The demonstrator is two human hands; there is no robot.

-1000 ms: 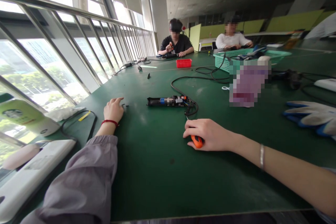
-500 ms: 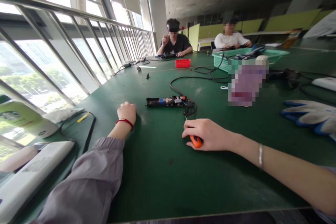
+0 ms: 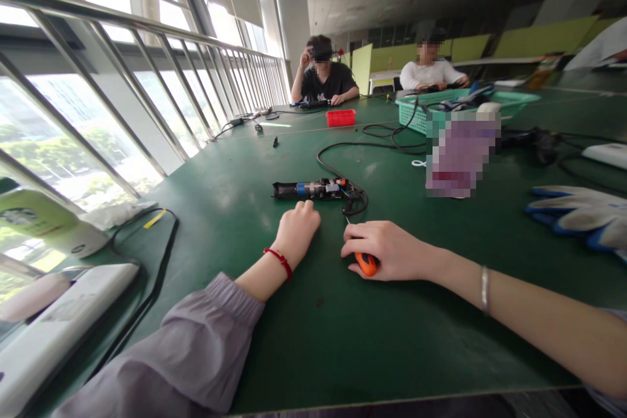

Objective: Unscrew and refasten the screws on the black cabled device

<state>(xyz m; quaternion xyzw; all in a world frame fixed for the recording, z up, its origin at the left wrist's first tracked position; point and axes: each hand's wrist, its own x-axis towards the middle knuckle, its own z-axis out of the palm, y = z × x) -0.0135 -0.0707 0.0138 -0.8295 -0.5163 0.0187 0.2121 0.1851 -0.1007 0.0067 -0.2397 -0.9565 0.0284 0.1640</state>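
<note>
Left hand [image 3: 297, 230] slid toward right hand's [image 3: 386, 249] rounded, perhaps plastic handle [image 3: 367, 264]

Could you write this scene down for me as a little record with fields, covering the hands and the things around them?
Place: long green table beside tall windows
Left hand: curled into a fist, resting on the table just in front of the opened black tool
Right hand: closed over an orange-handled screwdriver, thin shaft pointing toward the tool
Things: black cable loops from the tool
Rest: red tray, green basket, blue-and-white gloves; two people sit at the far end
</note>
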